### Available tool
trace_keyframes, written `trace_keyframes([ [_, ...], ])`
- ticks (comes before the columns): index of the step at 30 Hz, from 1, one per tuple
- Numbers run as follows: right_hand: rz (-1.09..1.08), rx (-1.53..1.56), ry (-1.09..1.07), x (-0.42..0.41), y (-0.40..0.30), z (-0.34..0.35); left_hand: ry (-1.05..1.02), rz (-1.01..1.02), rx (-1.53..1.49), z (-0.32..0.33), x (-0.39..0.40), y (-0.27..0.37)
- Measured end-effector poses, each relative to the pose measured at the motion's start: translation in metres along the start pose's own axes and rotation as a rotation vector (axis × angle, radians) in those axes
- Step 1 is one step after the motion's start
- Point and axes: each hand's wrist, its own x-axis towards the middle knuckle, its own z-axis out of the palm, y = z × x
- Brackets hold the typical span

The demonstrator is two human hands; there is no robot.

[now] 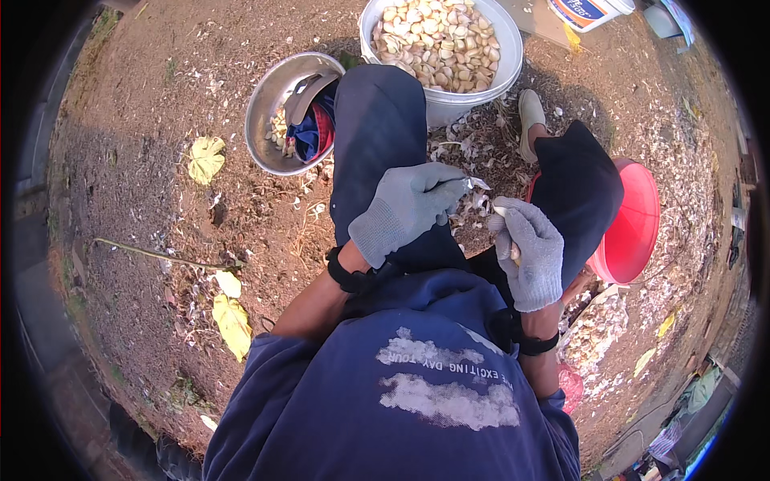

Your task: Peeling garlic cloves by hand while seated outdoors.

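Note:
My left hand (409, 201), in a grey knitted glove, pinches a small whitish, shiny piece (478, 183) at its fingertips. Whether that is garlic skin or a small blade, I cannot tell. Close by on the right, my right hand (532, 255), also gloved, has a pale garlic clove (500, 211) between thumb and finger. Another clove (515, 251) shows under its curled fingers. The hands are a little apart, above my lap. Beyond my knees stands a white bucket (517, 54) heaped with garlic cloves (442, 45).
Left of my knee sits a metal bowl (258, 135) with some cloves, blue-red cloth and a curved brown piece. A red bucket (640, 222) lies tipped behind my right leg. Garlic skins (595, 330) and yellow leaves (231, 324) litter the soil. A labelled white tub (592, 12) stands far right.

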Motion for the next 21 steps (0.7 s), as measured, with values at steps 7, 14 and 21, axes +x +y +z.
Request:
trace_keyframes([
  [7,-0.006,-0.049,0.027,0.0,0.002,0.001,-0.156,0.31,0.319,0.01,-0.003,-0.012],
  [14,-0.062,-0.136,0.001,-0.003,0.005,-0.002,-0.172,0.378,0.415,0.01,-0.004,-0.015],
  [21,0.045,-0.075,-0.096,-0.004,-0.001,-0.01,-0.299,0.154,0.249,0.007,-0.009,-0.003],
])
